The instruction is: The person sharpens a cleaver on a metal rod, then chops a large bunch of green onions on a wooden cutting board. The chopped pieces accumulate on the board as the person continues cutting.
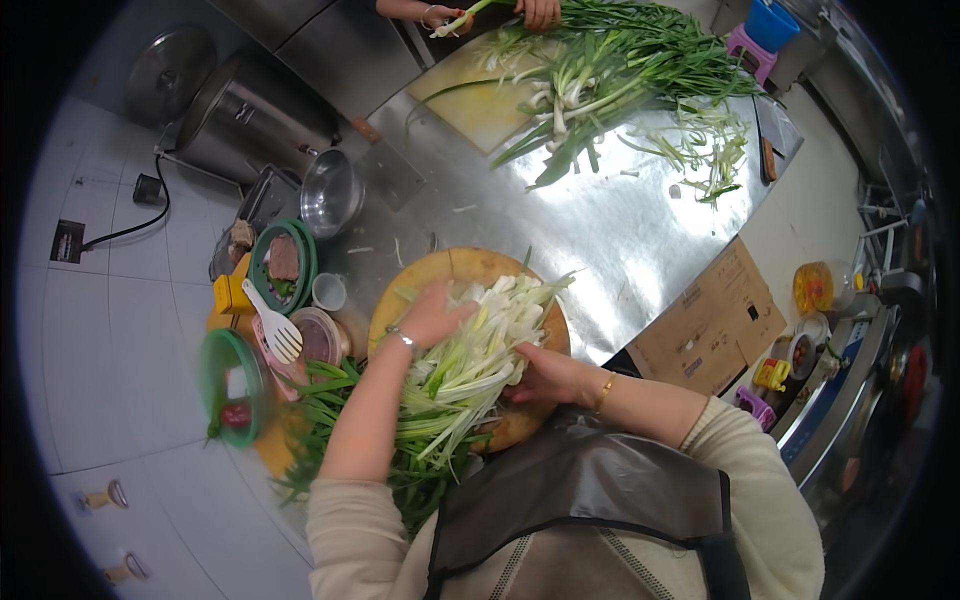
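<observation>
A round wooden chopping board (pixel 395 295) lies on the metal table (pixel 450 220) in front of the person. The long-stalked green onions (pixel 470 355) lie across it, white ends toward the far right edge, green leaves trailing past the near left edge.

The left hand (pixel 437 315) rests on the left side of the stalks, palm down; its fingertips are partly hidden, and whether its grip is closed cannot be told. The right hand (pixel 548 375) is cupped against the right side of the stalks, thumb uppermost; whether its grip is closed on them cannot be told either.

Left of the board stand a clear cup (pixel 329 292), a white slotted spoon (pixel 280 335) and a metal bowl (pixel 332 193). A cardboard sheet (pixel 705 325) lies to the right.

At the far side, a co-worker's hand (pixel 540 12) is beside a second heap of green onions (pixel 640 60), which partly covers a pale rectangular board (pixel 480 110).
</observation>
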The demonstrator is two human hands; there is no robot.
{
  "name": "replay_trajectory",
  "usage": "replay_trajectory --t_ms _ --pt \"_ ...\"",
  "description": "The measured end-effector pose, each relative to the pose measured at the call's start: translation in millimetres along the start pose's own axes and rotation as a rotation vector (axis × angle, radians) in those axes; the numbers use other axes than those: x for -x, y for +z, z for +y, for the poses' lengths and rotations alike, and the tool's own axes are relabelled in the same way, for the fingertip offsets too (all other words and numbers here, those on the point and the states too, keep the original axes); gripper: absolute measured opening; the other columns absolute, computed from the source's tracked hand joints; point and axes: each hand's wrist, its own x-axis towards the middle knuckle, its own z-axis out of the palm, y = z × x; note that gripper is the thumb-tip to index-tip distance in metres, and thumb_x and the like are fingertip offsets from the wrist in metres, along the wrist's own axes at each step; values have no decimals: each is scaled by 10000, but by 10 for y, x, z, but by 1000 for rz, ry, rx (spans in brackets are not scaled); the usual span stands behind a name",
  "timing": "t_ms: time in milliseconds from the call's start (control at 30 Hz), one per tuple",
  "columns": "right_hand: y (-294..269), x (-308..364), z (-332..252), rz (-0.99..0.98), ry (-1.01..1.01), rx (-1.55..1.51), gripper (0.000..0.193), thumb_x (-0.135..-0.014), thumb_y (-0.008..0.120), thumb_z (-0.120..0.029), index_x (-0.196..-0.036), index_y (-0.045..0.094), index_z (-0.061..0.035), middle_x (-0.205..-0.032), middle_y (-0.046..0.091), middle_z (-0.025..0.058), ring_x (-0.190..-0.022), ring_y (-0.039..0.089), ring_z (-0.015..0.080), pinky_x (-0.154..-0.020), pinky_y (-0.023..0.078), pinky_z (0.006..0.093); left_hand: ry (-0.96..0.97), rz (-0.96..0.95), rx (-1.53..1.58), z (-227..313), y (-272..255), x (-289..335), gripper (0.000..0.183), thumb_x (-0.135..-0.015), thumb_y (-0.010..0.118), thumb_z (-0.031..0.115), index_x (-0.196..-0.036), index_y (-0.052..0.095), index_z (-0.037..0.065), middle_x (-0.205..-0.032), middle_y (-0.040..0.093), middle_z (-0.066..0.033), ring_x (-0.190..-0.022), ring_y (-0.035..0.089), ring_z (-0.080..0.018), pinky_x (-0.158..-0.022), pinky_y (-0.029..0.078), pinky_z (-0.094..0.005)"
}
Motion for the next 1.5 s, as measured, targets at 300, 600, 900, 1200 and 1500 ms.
replay_trajectory --t_ms 300,600,900,1200,1500 --pt "-34 137 198 120 83 -24 703 -939 377 -549 -1388 349 -9 -1350 445 218 -1107 527 281 -929 450 356 -21 -32 11 -481 22 255 644 -893 468 499 -1218 475 -57 -1198 533 -270 -1126 504 -376 -957 379 -417" --pt "430 -199 -131 41 -141 -124 526 -978 362 -424 -1363 404 -68 -1313 512 72 -1136 512 247 -967 403 397 -93 19 69 -387 -93 485 612 -890 513 435 -1289 434 -22 -1292 459 -272 -1188 446 -392 -1000 356 -419" --pt "-123 542 -323 222 19 608 676 -907 413 -587 -914 656 44 -765 666 150 -669 638 215 -615 531 321 230 523 -108 24 -204 601 372 -817 629 187 -1123 544 -6 -1161 521 -192 -1085 493 -367 -934 396 -417" --pt "-16 326 -1002 485 -812 1315 166 -803 631 -180 -868 645 -27 -778 639 133 -758 630 302 -676 495 387 223 719 1110 1028 -94 1028 300 -790 588 46 -1087 562 13 -1043 577 -164 -909 583 -295 -807 495 -386" --pt "-29 -54 -1275 343 -781 1758 141 -790 598 -178 -868 644 -71 -819 629 141 -789 623 343 -707 509 428 426 881 382 1302 254 1201 252 -797 525 -60 -1046 539 -20 -888 574 -132 -747 581 -213 -668 501 -305"
